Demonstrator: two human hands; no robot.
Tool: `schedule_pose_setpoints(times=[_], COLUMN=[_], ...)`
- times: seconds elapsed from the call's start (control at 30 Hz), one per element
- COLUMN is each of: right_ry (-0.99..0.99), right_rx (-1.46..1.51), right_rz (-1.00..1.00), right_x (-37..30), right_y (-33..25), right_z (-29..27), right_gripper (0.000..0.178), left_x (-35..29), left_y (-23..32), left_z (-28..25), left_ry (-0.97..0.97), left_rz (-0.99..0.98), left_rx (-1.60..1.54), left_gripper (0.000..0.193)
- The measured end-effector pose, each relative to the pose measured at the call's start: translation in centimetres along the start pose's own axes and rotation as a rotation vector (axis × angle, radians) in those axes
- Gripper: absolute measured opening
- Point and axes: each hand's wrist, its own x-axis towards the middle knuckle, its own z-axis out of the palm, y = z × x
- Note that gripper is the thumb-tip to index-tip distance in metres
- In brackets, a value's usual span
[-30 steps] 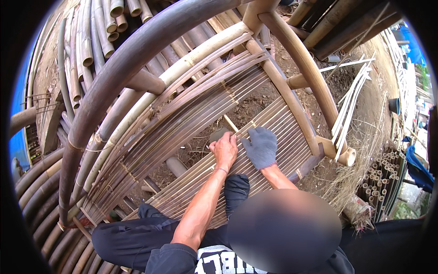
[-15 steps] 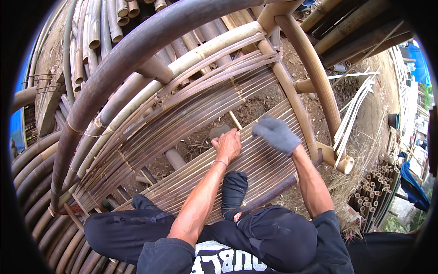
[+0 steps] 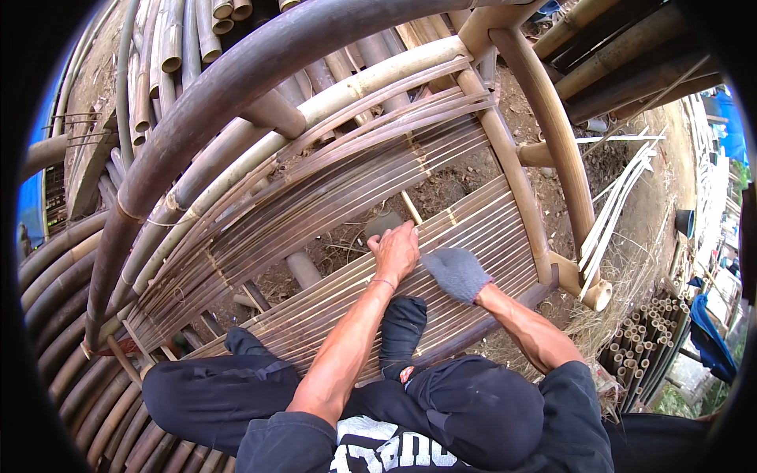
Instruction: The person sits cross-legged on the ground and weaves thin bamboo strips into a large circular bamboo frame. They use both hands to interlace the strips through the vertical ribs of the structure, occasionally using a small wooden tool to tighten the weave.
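Observation:
My bare left hand [image 3: 396, 251] is closed at the inner edge of the slatted bamboo seat [image 3: 473, 236], by the lower end of a thin pale cross stick [image 3: 411, 207]. What its fingers grip is hidden beneath them. Close beside it on the right, my right hand [image 3: 456, 274] wears a grey knit glove. Its fingers are curled together over the slats, and anything inside them is out of sight. Both hands are within the curved frame of a bamboo bench, whose thick dark rail [image 3: 236, 75] arches across the upper left.
My dark-socked foot [image 3: 404, 327] rests on the slats. Through the gap in the seat, bare soil shows. White split strips [image 3: 619, 193] lean at the right end of the frame. Bamboo poles [image 3: 169, 47] are stacked behind, and bundled thin canes [image 3: 650, 335] stand at the lower right.
My gloved right hand has moved left and slightly down, closer to my left hand. The left hand stays at the same seat edge. The whole view has shifted slightly.

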Motion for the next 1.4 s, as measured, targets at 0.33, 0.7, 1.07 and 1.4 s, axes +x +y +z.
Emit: schedule_pose_setpoints(times=[0.33,0.7,1.07,1.4], right_ry=[0.014,0.484,0.779,0.517], right_rx=[0.135,1.108,-0.428,-0.141], right_rz=[0.079,0.341,0.545,0.114], right_x=[-2.1,-7.4,-19.5,-8.6], right_y=[4.7,12.6,5.2,-13.2], right_z=[-1.7,4.7,13.6,12.7], right_gripper=[0.044,0.023,0.040,0.030], left_x=[-0.4,-5.6,-20.4,-15.4], left_y=[-0.2,-5.2,-26.3,-29.8], left_z=[0.7,-4.4,-23.3,-24.0], left_ry=[0.018,0.253,-0.095,-0.217], left_rz=[0.002,0.432,0.546,0.910], left_rx=[-0.017,-0.073,0.400,0.435], left_gripper=[0.023,0.038,0.040,0.013])
